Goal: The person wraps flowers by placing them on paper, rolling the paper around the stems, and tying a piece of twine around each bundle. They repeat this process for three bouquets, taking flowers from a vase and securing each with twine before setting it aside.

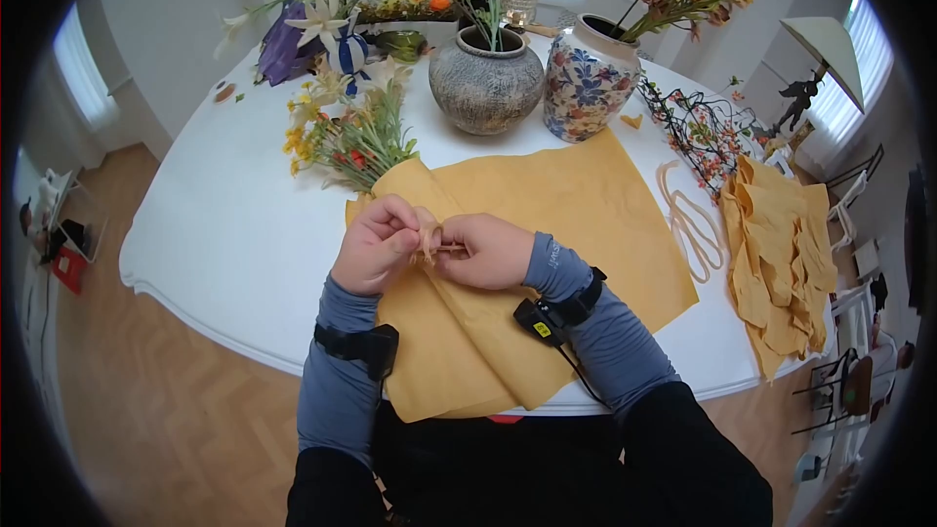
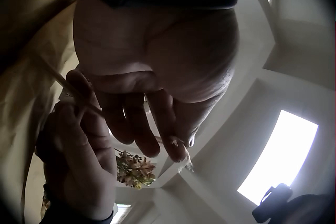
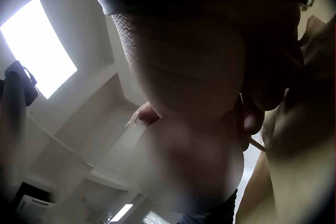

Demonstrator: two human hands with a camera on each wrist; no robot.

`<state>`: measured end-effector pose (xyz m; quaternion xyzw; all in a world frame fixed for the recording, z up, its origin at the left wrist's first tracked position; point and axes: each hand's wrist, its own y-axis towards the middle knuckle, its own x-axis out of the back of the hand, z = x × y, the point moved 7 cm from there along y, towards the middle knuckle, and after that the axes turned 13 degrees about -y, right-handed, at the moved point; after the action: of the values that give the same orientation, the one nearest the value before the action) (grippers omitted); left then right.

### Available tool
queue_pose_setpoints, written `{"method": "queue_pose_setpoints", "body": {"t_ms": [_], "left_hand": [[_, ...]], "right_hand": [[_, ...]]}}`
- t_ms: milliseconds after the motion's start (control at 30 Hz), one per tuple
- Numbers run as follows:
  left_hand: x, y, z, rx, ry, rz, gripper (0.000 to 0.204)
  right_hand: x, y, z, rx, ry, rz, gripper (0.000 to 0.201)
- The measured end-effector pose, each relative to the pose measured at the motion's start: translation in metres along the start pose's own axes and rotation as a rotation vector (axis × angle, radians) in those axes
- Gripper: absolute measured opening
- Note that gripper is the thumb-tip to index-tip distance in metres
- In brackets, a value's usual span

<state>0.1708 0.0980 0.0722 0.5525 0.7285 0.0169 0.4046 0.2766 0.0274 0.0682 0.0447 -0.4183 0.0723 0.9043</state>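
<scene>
Mustard-yellow paper (image 1: 547, 224) lies across the near side of a round white desk (image 1: 215, 224), one end hanging over the edge toward the person. The paper is bunched around a bundle of flowers (image 1: 356, 141), whose yellow, red and green heads stick out at its upper left corner. Both hands meet at the gathered neck of the paper. The left hand (image 1: 376, 244) has its fingers curled, pinching a thin tan cord (image 1: 434, 246) there; the right hand (image 1: 488, 252) sits just beside it, touching it, fingers also curled tight around the same cord. The left wrist view shows the cord (image 2: 68, 85) running taut between the fingers of both hands. The right wrist view is mostly blocked by the hand itself, with only a short piece of cord showing. Further back on the desk stand a grey vase (image 1: 486, 78) and, just to its right, a blue floral vase (image 1: 589, 78), both holding stems. Loose lilies (image 1: 322, 20) lie at the back left. To the right, well apart from the hands, are looped cords (image 1: 688, 224), a berry branch (image 1: 698, 127) and a stack of paper sheets (image 1: 781, 263).
</scene>
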Motion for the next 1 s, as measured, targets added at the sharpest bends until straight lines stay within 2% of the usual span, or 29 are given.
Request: {"method": "queue_pose_setpoints", "body": {"t_ms": [167,233,267,300,333,400,433,500,533,567,600,700,800,900,1000], "left_hand": [[0.009,0.004,0.005,0.007,0.042,-0.02,0.013],[0.008,0.004,0.006,0.0,0.074,-0.037,0.013],[0.01,0.003,0.006,0.019,0.119,-0.126,0.013],[0.012,0.003,0.006,0.039,0.163,-0.214,0.013],[0.006,0.007,0.006,0.038,0.164,-0.213,0.013],[0.014,0.011,0.002,-0.001,0.168,-0.452,0.015],[0.025,0.01,0.006,-0.001,0.168,-0.45,0.015],[0.059,0.003,0.024,0.132,0.149,-0.46,0.015],[0.056,0.002,0.021,0.131,0.151,-0.459,0.015],[0.051,0.001,0.023,0.22,0.193,-0.43,0.015],[0.045,0.0,0.026,0.309,0.235,-0.399,0.015],[0.021,0.002,0.022,0.383,0.355,-0.393,0.014],[0.016,0.005,0.019,0.374,0.404,-0.328,0.018],[0.021,0.005,0.022,0.299,0.332,-0.369,0.022],[0.024,0.003,0.02,0.328,0.399,-0.336,0.025]], "right_hand": [[0.004,0.001,0.009,-0.039,-0.027,-0.011,0.022],[0.006,0.003,0.004,0.012,0.06,-0.139,0.026],[0.008,0.003,0.003,0.013,0.06,-0.14,0.026],[0.007,0.005,-0.003,-0.073,0.015,-0.091,0.028],[0.007,0.006,-0.008,-0.159,-0.03,-0.042,0.031],[0.011,0.004,-0.01,-0.155,0.052,-0.08,0.034],[0.014,0.002,-0.012,-0.151,0.135,-0.116,0.036],[0.018,0.003,-0.02,-0.2,0.148,-0.147,0.038],[0.02,0.002,-0.027,-0.25,0.163,-0.179,0.039],[0.02,0.003,-0.031,-0.249,0.163,-0.182,0.039],[0.022,0.005,-0.035,-0.209,0.19,-0.218,0.04],[0.026,0.005,-0.04,-0.146,0.234,-0.256,0.04],[0.026,0.007,-0.043,-0.103,0.297,-0.255,0.037],[0.026,0.007,-0.042,-0.084,0.389,-0.258,0.034],[0.026,0.006,-0.04,-0.084,0.425,-0.258,0.033]]}}
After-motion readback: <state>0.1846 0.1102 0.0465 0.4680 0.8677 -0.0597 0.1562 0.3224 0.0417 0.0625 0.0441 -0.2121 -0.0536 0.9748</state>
